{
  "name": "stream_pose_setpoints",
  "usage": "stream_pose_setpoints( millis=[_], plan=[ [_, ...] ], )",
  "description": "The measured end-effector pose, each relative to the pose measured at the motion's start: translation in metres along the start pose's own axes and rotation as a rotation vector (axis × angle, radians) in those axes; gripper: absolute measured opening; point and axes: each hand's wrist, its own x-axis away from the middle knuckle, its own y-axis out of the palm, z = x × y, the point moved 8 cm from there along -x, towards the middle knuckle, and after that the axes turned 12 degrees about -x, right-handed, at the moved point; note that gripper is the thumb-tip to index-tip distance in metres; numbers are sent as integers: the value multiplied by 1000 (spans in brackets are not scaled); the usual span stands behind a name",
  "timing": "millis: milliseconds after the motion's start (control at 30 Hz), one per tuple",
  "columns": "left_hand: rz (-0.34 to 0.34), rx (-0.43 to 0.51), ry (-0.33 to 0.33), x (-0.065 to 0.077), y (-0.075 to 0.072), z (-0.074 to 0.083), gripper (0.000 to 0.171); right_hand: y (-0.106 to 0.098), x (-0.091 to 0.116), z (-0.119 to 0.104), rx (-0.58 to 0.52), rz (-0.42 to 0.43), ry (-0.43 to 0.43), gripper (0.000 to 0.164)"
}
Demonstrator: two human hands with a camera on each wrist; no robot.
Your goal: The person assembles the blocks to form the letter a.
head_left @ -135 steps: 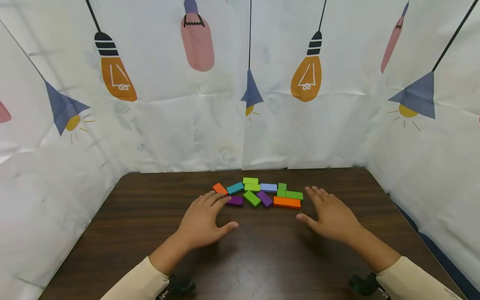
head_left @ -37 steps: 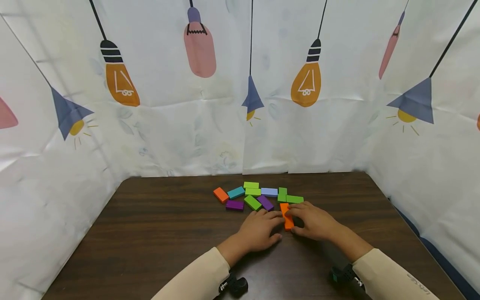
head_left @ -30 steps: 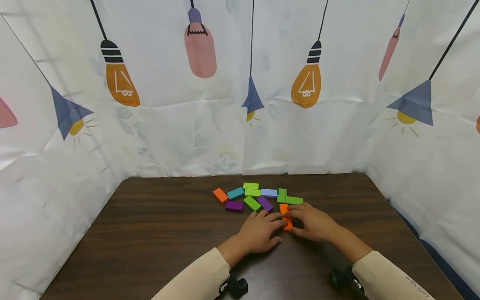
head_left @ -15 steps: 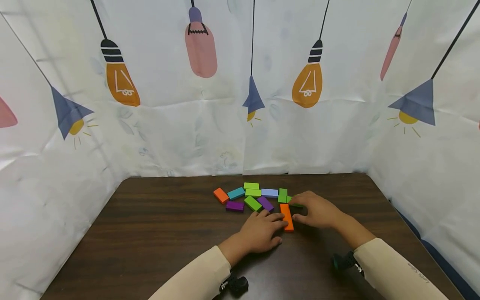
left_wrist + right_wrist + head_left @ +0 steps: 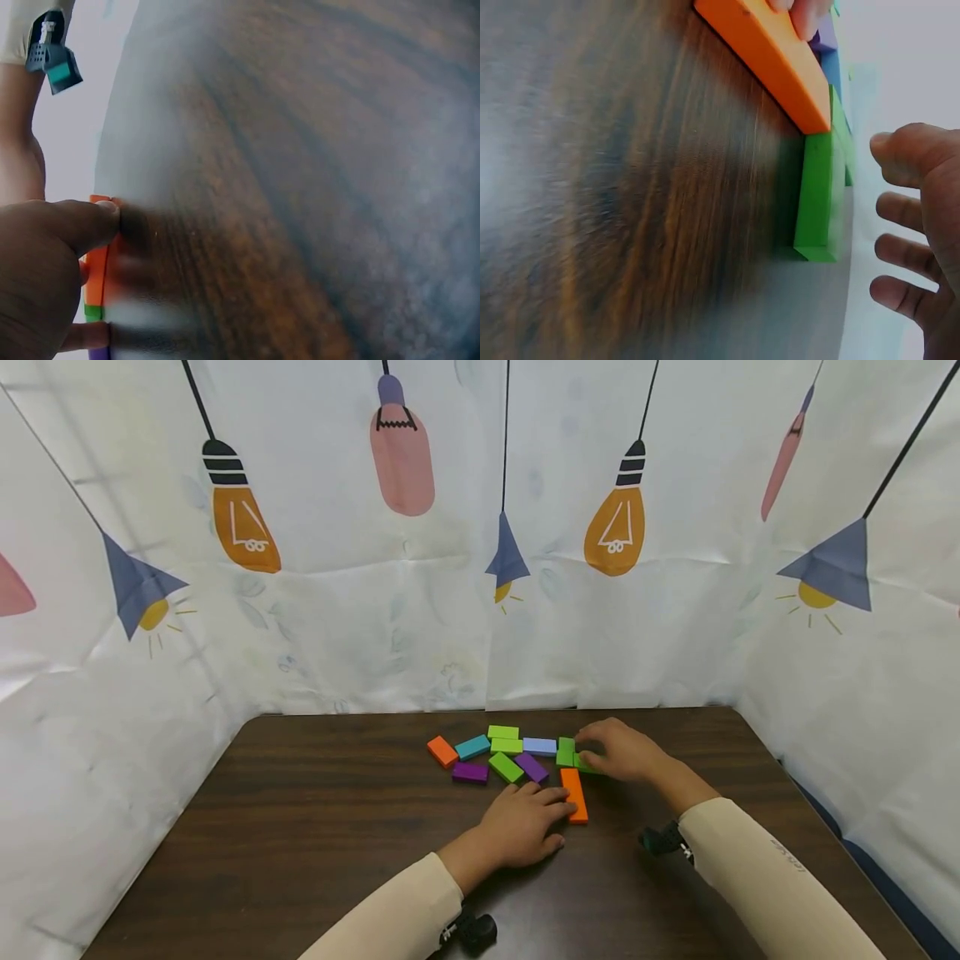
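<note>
An orange block lies lengthwise on the dark table, just in front of two green blocks. My left hand rests beside it, fingertips on its left part; the left wrist view shows the thumb at one end of it. My right hand is over the right end of the group, its relaxed fingers spread and nothing between them in the right wrist view. Below it, one green block meets the orange block's end. The other green block stands lengthwise to its left, partly behind the fingers in the head view.
Left of these lie a light blue block, light green blocks, a purple block, a teal block, another orange block and a dark purple block. A printed white curtain hangs behind the table.
The orange block, crosswise at first, has been turned lengthwise. Both hands came in to it; then my right hand left it and moved back over the green blocks. My left hand stays.
</note>
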Motion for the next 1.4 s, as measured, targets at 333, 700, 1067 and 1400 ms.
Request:
stream_pose_setpoints(
  millis=[333,700,1067,1400],
  plan=[
    [21,-3,11,1,-2,1,52,10,-15,13,-30,-28,45,29],
    [26,-5,11,0,-2,0,52,9,-23,16,11,-17,71,28],
    [6,-2,9,-1,-3,1,52,5,-27,25,18,-6,123,29],
    [-13,6,4,0,-4,1,52,-1,-25,25,71,89,142,26]
  ],
)
